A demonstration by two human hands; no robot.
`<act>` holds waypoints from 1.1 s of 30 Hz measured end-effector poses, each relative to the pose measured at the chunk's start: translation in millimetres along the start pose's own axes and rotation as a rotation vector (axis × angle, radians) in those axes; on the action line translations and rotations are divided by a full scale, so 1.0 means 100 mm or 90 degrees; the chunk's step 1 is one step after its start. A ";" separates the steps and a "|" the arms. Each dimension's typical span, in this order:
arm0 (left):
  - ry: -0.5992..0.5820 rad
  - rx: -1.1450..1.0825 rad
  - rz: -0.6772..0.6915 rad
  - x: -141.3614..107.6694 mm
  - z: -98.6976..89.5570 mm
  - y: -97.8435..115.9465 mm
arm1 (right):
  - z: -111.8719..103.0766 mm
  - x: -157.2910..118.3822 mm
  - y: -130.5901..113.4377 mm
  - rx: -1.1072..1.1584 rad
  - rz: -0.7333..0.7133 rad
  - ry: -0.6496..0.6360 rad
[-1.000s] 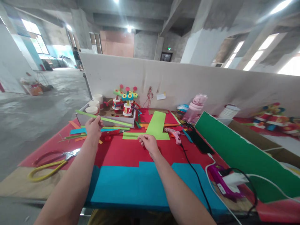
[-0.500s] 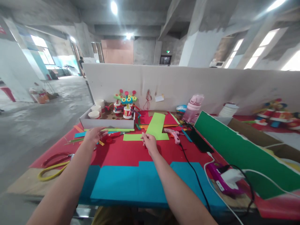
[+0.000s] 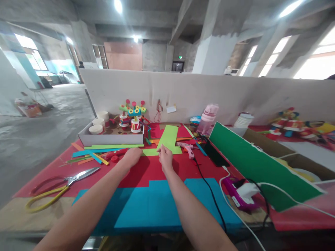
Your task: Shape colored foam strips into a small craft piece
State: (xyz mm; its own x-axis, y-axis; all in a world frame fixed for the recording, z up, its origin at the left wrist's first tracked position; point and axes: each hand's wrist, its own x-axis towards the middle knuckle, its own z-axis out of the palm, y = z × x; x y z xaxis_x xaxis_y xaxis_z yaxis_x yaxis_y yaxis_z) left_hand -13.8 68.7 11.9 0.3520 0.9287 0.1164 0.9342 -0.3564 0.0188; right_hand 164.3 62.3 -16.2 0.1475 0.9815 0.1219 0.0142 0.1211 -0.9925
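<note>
My left hand (image 3: pixel 133 157) is closed, fingers curled down over the left end of a lime green paper strip (image 3: pixel 150 152). Whether it grips the strip or something else is hidden. My right hand (image 3: pixel 165 158) makes a pinch over the middle of the strip; anything between thumb and forefinger is too small to make out. Behind it a wider lime green sheet (image 3: pixel 170 134) slants away across the strip. Left of my left hand lie a red tool (image 3: pixel 115 153), partly covered, a small red round piece (image 3: pixel 114 159) and coloured paper strips (image 3: pixel 96 158).
Large scissors (image 3: pixel 69 181) lie open at the left. A pink glue gun (image 3: pixel 188 150) with a black cord, a phone (image 3: pixel 216 153) and a purple power strip (image 3: pixel 239 198) sit at the right. Blue sheets (image 3: pixel 146 205) cover the front edge. A white box (image 3: pixel 112 139) holds paper cups and figures.
My left hand has moved right from the loose strips to the green strip's left end, and its fingers have closed. My right hand stays pinched above the strip. The view has turned slightly right.
</note>
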 end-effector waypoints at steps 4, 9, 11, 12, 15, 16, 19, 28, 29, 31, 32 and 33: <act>0.002 0.030 0.011 -0.03 0.02 0.03 | 0.05 0.01 0.04 0.036 -0.022 0.056; 0.075 0.094 0.034 -0.11 0.07 0.03 | 0.01 -0.02 0.00 -0.095 -0.037 0.014; 0.083 0.099 0.033 -0.12 0.07 0.02 | -0.03 -0.03 -0.06 -0.238 -0.133 -0.011; 0.084 0.098 0.032 -0.13 0.06 0.01 | -0.05 -0.03 -0.09 -0.320 -0.195 -0.029; 0.066 0.097 0.051 -0.14 0.01 0.01 | -0.11 -0.04 -0.15 -0.525 -0.339 -0.111; 0.052 0.096 0.062 -0.15 -0.01 0.02 | -0.11 -0.04 -0.15 -0.569 -0.355 -0.145; 0.006 0.093 0.093 -0.23 -0.09 0.03 | -0.10 -0.03 -0.11 -0.644 -0.349 -0.247; 0.012 0.005 0.188 -0.75 -0.09 -0.17 | -0.25 -0.39 -0.21 -0.702 -0.459 -0.397; 0.019 -0.018 0.197 -0.80 -0.09 -0.20 | -0.31 -0.42 -0.22 -0.696 -0.448 -0.400; 0.024 -0.064 0.203 -0.86 -0.07 -0.24 | -0.44 -0.47 -0.21 -0.663 -0.410 -0.387; 0.024 -0.092 0.201 -0.87 -0.07 -0.25 | -0.50 -0.48 -0.20 -0.638 -0.385 -0.376; 0.024 -0.125 0.196 -0.87 -0.06 -0.27 | -0.56 -0.48 -0.19 -0.610 -0.353 -0.362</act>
State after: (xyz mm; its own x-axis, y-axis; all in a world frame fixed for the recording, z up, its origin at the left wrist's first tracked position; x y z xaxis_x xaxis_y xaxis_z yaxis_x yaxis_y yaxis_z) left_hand -69.8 -3.0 7.5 0.6095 0.7714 0.1829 0.7539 -0.6353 0.1673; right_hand 212.5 4.6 -3.7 -0.5541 0.7867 0.2723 0.6885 0.6169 -0.3814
